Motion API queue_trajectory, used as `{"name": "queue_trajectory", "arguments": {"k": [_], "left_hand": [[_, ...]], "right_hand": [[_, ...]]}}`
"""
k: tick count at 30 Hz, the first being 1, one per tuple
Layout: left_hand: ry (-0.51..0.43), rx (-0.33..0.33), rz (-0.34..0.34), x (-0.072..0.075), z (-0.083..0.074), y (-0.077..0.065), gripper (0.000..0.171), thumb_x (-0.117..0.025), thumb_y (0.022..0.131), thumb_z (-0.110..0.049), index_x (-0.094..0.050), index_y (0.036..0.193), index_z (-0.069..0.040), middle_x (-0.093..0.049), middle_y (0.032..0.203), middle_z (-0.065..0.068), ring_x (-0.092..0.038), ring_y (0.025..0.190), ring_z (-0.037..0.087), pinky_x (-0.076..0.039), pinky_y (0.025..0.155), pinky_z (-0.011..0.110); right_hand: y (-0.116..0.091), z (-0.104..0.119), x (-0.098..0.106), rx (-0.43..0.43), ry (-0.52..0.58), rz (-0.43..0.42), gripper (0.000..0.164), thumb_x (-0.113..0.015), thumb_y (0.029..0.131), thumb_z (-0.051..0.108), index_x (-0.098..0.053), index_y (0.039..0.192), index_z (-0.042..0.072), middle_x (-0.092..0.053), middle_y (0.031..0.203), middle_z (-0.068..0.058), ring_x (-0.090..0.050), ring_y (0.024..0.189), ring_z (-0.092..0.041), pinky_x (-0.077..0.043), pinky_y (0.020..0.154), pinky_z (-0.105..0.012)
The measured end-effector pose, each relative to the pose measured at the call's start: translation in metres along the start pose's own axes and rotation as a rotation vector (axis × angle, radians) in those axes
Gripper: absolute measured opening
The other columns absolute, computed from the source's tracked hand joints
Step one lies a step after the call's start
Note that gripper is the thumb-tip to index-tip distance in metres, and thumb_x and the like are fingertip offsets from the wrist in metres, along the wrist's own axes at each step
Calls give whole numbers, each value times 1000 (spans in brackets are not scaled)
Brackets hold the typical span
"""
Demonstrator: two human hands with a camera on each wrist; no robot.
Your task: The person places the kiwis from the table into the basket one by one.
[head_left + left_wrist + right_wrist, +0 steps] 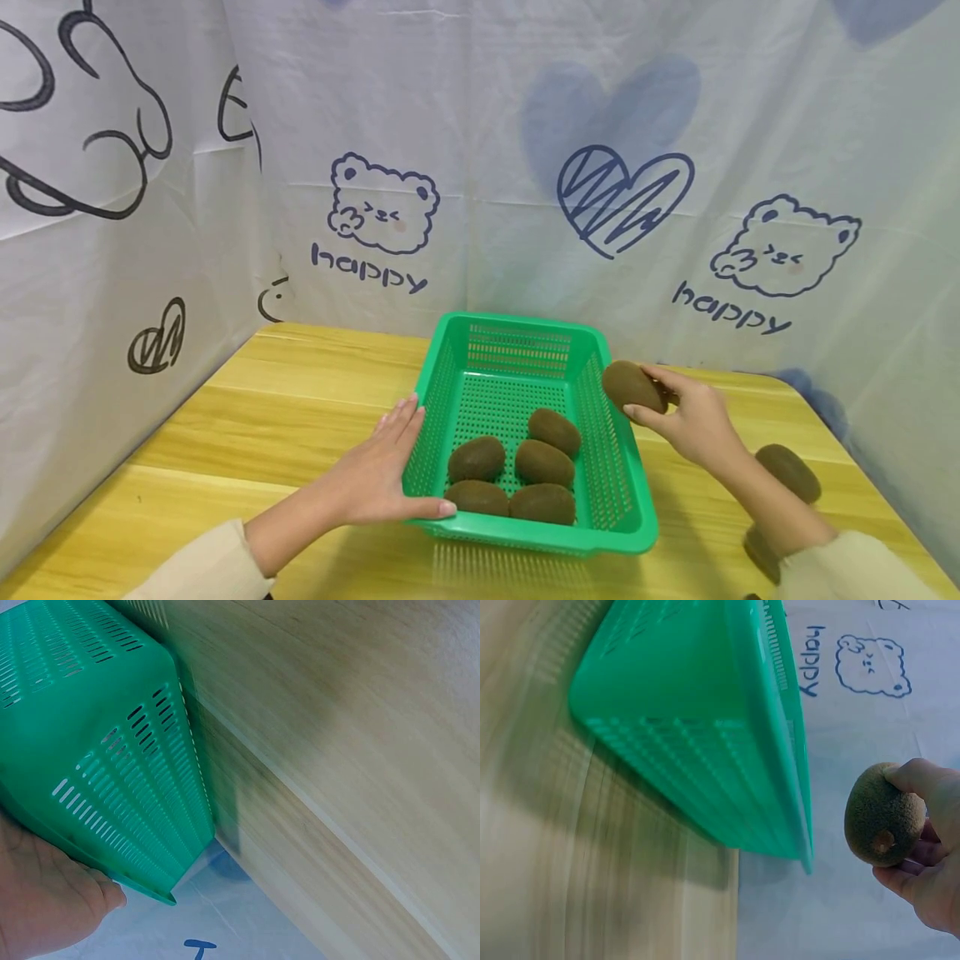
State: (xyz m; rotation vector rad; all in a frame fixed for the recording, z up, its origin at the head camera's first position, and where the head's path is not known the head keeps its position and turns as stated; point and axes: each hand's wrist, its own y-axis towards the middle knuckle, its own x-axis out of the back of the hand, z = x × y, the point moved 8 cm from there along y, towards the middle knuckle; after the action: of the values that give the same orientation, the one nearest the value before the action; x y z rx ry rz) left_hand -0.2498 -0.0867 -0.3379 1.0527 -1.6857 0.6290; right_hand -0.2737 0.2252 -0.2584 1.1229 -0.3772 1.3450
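Note:
A green plastic basket (pixel 525 533) stands on the wooden table, with several brown kiwis (pixel 544 462) lying in its near half. My left hand (pixel 378 471) rests against the near left corner of the basket, fingers stretched along the left rim and thumb across the front rim. In the left wrist view, part of that hand (pixel 52 900) touches the rim. My right hand (pixel 693 417) pinches a kiwi (pixel 632 387) between thumb and fingers, above the basket's right rim. The right wrist view shows this fuzzy kiwi (pixel 883 814) held clear of the basket wall (pixel 682 750).
Two more kiwis lie on the table right of the basket: one kiwi (pixel 787 472) beside my right forearm, another kiwi (pixel 761 552) partly hidden under it. White cloth (pixel 487 250) with printed bears and hearts hangs behind and beside the table (pixel 300 400).

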Motion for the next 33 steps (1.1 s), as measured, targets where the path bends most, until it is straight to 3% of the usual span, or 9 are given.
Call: {"name": "queue_trajectory", "arguments": {"k": [5,19,27,33], "left_hand": [[-7,3,0,0,0,0,115,-56,72,-73,-14,147,4,-5,155,20,-7,144,34,-18,115,49],[-2,1,-2,0,-1,0,115,-56,72,-73,-14,147,4,-5,155,21,-7,144,34,-18,115,48],[-16,5,1,1,0,0,115,-57,72,-72,-14,147,4,-4,155,20,-6,144,34,-17,116,49],[-18,4,1,1,0,0,115,-57,72,-72,-14,147,4,-4,155,20,-6,144,34,-18,115,49]], "right_hand": [[6,13,-10,14,59,23,52,-72,79,10,-54,124,-8,-62,114,-28,-64,98,-39,-56,75,-41],[17,38,-52,-13,154,117,54,-71,81,13,-52,128,-5,-64,112,-23,-65,91,-30,-54,64,-25],[24,49,-75,8,186,125,52,-71,81,12,-53,126,-6,-62,117,-23,-64,93,-30,-55,70,-33],[31,50,-93,-37,170,144,51,-71,80,14,-55,125,-5,-64,115,-20,-64,96,-30,-55,74,-37]]}}
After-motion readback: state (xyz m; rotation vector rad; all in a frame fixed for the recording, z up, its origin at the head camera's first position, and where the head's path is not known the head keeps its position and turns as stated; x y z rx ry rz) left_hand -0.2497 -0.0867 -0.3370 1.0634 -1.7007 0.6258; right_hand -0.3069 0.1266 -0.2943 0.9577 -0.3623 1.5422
